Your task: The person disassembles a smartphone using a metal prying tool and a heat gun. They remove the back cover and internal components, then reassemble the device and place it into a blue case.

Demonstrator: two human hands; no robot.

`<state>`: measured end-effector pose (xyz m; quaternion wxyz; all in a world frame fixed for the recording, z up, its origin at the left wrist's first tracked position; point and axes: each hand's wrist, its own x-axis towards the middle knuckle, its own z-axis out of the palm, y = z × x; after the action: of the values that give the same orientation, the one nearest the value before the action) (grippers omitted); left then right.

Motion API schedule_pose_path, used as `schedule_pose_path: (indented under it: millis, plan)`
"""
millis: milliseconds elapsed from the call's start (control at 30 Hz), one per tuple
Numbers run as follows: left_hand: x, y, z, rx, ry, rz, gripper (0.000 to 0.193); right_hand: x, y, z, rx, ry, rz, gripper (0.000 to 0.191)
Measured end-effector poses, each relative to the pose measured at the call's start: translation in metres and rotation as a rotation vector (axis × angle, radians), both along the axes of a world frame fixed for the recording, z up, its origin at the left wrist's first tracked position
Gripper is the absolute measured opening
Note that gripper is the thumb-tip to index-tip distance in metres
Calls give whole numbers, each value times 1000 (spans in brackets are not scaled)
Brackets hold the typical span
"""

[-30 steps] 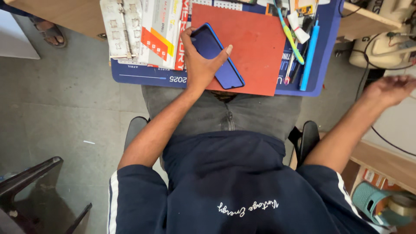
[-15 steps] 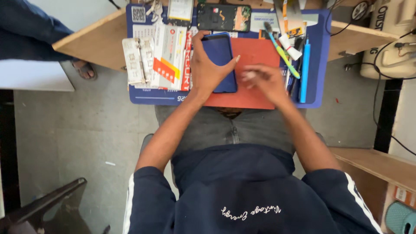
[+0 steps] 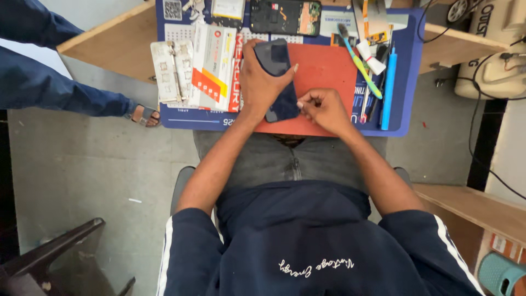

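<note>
My left hand (image 3: pixel 262 82) grips a dark blue phone (image 3: pixel 277 63) flat over a red work mat (image 3: pixel 326 68) on a blue desk mat (image 3: pixel 408 71). The phone runs from the mat's top edge toward me. My right hand (image 3: pixel 324 109) has its fingers pinched at the phone's near right corner; whether it holds a small tool or part is hidden. Both forearms reach forward from my lap.
An opened phone body (image 3: pixel 285 16) lies at the far edge. White parts boxes (image 3: pixel 211 66) and a metal plate (image 3: pixel 171 71) sit left. A toothbrush (image 3: pixel 359 63), blue tool (image 3: pixel 388 87) and tweezers lie right. Another person's leg (image 3: pixel 55 82) stands left; a chair (image 3: pixel 55 257) near left.
My right hand came in from far right to the red mat and now pinches at the phone's near corner. The left hand keeps the phone, now more upright. The camera shifted left.
</note>
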<state>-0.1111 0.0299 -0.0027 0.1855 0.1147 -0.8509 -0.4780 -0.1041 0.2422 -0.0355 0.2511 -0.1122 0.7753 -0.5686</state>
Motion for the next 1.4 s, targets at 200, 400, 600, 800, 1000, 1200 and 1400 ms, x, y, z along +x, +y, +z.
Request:
schedule_pose_path:
  millis: [200, 400, 600, 800, 1000, 1200, 1400]
  plan:
    - [1, 3, -6, -1, 63, 16, 84, -1, 0, 6, 101, 92, 23, 7]
    - [2, 6, -6, -14, 47, 25, 88, 4, -6, 5, 164, 181, -45, 8]
    - [4, 7, -7, -62, 51, 29, 91, 5, -5, 12, 187, 81, -88, 10]
    - [6, 5, -4, 5, 34, 2, 85, 3, 2, 17, 87, -54, -128, 4]
    - [6, 4, -1, 3, 39, 0, 84, 9, 7, 27, -46, -70, -106, 23]
    - [6, 6, 3, 17, 47, -5, 82, 13, -2, 24, -47, 27, -52, 23]
    - [5, 7, 2, 2, 34, -2, 85, 9, 4, 19, -53, 30, -29, 22]
